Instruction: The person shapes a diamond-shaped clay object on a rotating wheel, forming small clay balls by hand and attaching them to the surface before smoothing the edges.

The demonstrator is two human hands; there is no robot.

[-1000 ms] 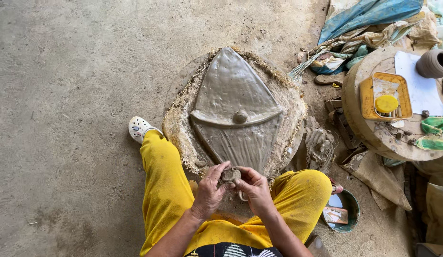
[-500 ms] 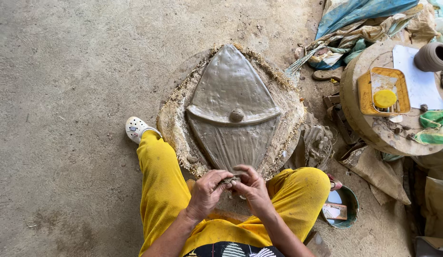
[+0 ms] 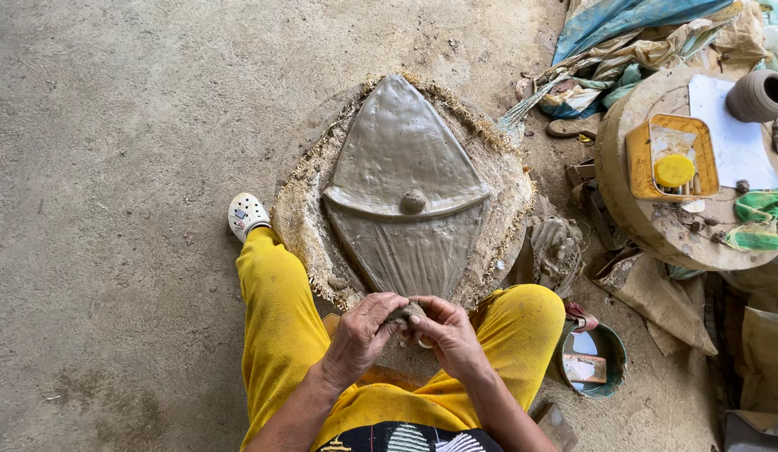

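Small lump of wet clay (image 3: 405,313) is being pinched between both hands, just below the bottom tip of the big grey clay relief (image 3: 403,201), over the lap. Left hand (image 3: 361,335) is closing thumb and fingers on the lump's left side, right hand (image 3: 446,333) is meeting it from the right, fingertips together on it. Judgement: working it well is calling for even pressure, turning the lump so it is not cracking, and keeping it moist and clear of the relief's finished surface. The relief is lying flat on a round fibrous mat (image 3: 300,219) on the concrete floor (image 3: 113,167). Yellow-trousered legs are flanking the mat. Right of it, a round wooden stand (image 3: 648,226) is carrying a yellow tray (image 3: 640,159) and a small pot (image 3: 758,95).
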